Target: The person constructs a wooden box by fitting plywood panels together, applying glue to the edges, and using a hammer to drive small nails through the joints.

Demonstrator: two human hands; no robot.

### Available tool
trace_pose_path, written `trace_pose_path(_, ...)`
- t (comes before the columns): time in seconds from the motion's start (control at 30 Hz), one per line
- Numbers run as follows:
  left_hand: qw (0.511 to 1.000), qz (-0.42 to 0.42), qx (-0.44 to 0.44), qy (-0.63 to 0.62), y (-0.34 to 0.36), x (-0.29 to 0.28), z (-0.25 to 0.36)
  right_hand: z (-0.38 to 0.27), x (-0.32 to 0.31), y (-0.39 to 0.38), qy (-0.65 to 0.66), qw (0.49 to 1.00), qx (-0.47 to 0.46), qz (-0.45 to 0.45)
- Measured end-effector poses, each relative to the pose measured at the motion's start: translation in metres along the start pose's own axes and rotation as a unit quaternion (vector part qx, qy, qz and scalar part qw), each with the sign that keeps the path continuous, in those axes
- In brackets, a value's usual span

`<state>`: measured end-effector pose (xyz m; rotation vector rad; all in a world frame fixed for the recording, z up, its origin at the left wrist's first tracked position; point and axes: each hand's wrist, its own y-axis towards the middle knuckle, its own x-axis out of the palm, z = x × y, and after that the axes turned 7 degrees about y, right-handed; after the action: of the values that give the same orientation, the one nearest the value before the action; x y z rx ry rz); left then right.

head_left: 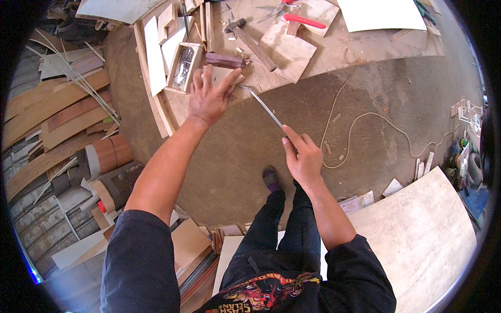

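At the near edge of the wooden worktable (pixel 334 57), my left hand (pixel 207 96) grips a small pale piece of wood (pixel 220 76), with thumb and fingers around it. The hand partly covers the piece. A brown-purple block (pixel 224 60) lies just beyond those fingers. My right hand (pixel 303 156) is closed around the near end of a long slim metal tool (pixel 266 108); its handle is hidden in the fist. The tool's far tip looks bent and reaches close to the wood piece. I cannot tell whether they touch.
A wooden box of small metal parts (pixel 183 68) stands left of my left hand. Beyond lie a hammer (pixel 253 47), red-handled pliers (pixel 305 21) and a thin board (pixel 295 52). A cord (pixel 365 116) crosses the floor. Stacked boards (pixel 62 109) line the left side.
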<state>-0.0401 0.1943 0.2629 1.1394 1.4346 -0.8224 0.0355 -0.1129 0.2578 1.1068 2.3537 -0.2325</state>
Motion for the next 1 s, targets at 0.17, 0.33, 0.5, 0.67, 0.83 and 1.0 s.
trace_pose_path(0.17, 1.000, 0.006, -0.012, 0.009, -0.003, 0.008, 0.000, 0.000, -0.009, 0.005, 0.012, 0.999, -0.015, 0.027)
trace_pose_path(0.33, 1.000, 0.001, -0.012, 0.013, 0.000, 0.006, -0.001, -0.005, -0.021, 0.045, 0.015, 0.998, -0.042, 0.051)
trace_pose_path(0.5, 1.000, 0.003, -0.015, 0.013, -0.003, 0.013, -0.002, -0.019, -0.014, 0.092, -0.043, 0.995, -0.089, 0.036)
trace_pose_path(0.67, 0.999, -0.023, -0.033, 0.004, -0.002, 0.007, 0.002, -0.029, 0.002, 0.105, -0.120, 0.990, -0.074, -0.005)
trace_pose_path(0.83, 0.996, -0.074, -0.052, -0.003, -0.001, 0.002, 0.006, -0.041, 0.017, 0.100, -0.134, 0.984, 0.055, -0.105)
trace_pose_path(1.0, 0.995, -0.085, -0.052, 0.008, 0.000, 0.001, 0.006, -0.042, 0.029, 0.100, -0.093, 0.990, 0.045, -0.098)
